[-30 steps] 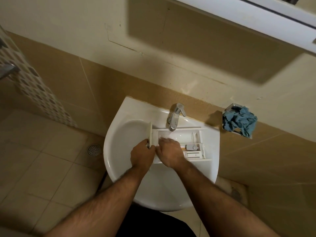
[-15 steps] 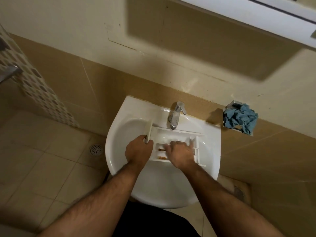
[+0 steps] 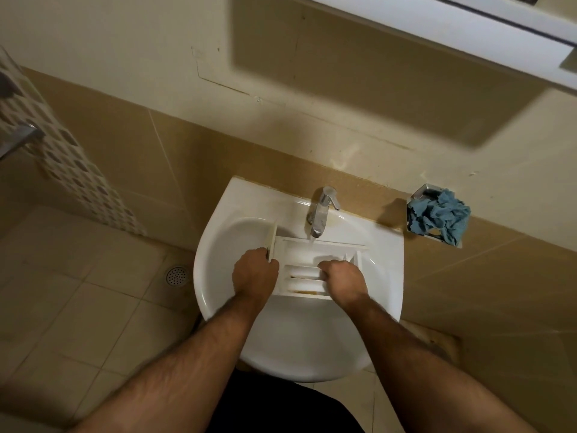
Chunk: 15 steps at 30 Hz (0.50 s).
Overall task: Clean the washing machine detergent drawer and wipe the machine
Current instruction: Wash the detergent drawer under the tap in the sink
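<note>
Detergent drawer (image 3: 307, 270) lies in the sink (image 3: 218, 276) under the faucet (image 3: 321, 210); left hand (image 3: 254, 271) grips its front panel, right hand (image 3: 342, 276) curls over its compartments.

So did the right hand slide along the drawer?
Yes. The right hand slid rightward along the drawer, away from the front panel, ending past the tap.

One sink (image 3: 218, 276), one tap (image 3: 321, 210), one drawer (image 3: 306, 260), two hands, one blue cloth (image 3: 437, 217), and what looks like one floor drain (image 3: 176, 275).
</note>
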{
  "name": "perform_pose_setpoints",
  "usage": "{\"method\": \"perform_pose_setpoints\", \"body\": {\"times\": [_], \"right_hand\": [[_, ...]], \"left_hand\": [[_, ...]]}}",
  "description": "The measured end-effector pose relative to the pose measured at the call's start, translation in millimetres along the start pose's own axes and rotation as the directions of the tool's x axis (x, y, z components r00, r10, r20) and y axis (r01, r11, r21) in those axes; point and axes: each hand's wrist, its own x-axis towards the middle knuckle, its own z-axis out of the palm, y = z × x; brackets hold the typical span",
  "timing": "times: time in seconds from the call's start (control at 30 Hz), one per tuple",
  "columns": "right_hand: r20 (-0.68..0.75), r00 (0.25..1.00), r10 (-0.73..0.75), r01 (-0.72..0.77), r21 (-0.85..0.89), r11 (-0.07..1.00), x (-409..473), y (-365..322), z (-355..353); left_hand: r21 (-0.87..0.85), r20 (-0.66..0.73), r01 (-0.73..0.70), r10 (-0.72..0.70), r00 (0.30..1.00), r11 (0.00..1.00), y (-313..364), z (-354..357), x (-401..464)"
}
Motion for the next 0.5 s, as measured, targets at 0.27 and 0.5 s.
{"method": "perform_pose_setpoints", "body": {"times": [0.27, 0.5], "right_hand": [[-0.014, 1.000, -0.020, 0.020, 0.042, 0.999, -7.5, 14.0, 2.1], [-0.189, 0.982, -0.009, 0.023, 0.073, 0.997, -1.9, 4.7, 5.1]], "left_hand": [[0.279, 0.333, -0.436, 0.340, 0.879, 0.855, 4.3, 3.3, 20.7], [0.450, 0.322, -0.421, 0.297, 0.899, 0.787, 24.2, 9.7, 18.9]]}}
